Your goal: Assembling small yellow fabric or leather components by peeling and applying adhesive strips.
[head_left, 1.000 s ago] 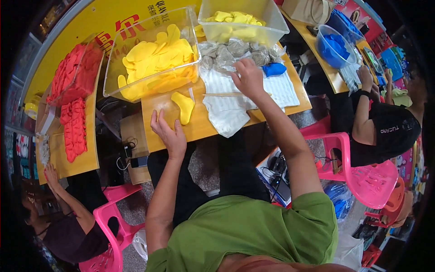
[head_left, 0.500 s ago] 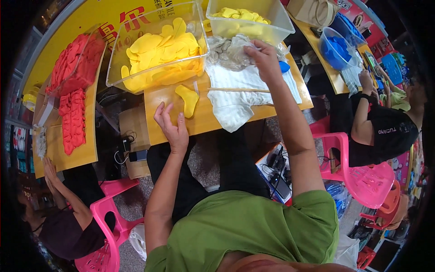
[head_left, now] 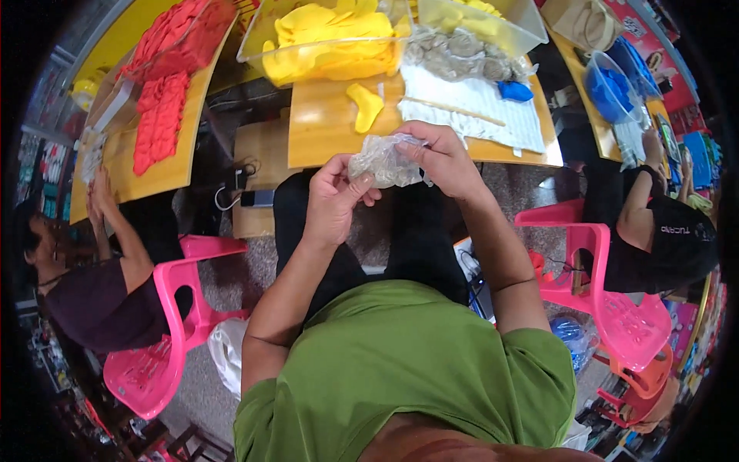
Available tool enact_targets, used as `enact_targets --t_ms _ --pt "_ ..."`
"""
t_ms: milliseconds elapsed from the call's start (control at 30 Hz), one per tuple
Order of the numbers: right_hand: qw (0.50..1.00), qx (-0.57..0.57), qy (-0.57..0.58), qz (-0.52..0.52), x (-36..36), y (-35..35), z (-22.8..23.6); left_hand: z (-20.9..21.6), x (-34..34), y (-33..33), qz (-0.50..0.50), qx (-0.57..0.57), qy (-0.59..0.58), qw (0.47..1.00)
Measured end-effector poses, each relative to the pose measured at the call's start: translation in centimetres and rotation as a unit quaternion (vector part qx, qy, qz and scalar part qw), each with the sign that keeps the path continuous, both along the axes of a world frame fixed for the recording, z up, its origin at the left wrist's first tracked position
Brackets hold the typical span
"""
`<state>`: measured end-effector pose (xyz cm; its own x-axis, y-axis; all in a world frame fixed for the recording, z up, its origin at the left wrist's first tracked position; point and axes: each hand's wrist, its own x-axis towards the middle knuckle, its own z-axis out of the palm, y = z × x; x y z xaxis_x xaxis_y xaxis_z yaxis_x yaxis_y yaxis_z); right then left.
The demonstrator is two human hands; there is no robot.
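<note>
Here, my left hand (head_left: 336,199) and right hand (head_left: 448,163) both pinched a crinkly clear bag (head_left: 382,160) near the front edge of the tabletop (head_left: 322,123), maybe to open it, so the next move seemed to need a soft pull.

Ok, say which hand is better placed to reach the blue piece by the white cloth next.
Probably the right hand: it is nearer the blue piece, on that side. The left hand is farther left; both hold the crinkled clear plastic.
</note>
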<state>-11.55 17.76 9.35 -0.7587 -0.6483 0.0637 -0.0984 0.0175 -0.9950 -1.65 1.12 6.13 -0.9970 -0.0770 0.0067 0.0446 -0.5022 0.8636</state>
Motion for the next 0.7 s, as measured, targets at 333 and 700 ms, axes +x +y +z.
enact_targets --t_ms 333,700 --pt "0.946 -0.116 -0.291 0.079 4.0 -2.1 -6.3 2.2 5.0 -1.7 0.122 -0.212 -0.116 0.963" --pt "0.940 -0.154 -0.288 0.100 6.1 -2.2 -5.9 1.8 7.2 -4.5 0.120 -0.287 -0.096 0.945"
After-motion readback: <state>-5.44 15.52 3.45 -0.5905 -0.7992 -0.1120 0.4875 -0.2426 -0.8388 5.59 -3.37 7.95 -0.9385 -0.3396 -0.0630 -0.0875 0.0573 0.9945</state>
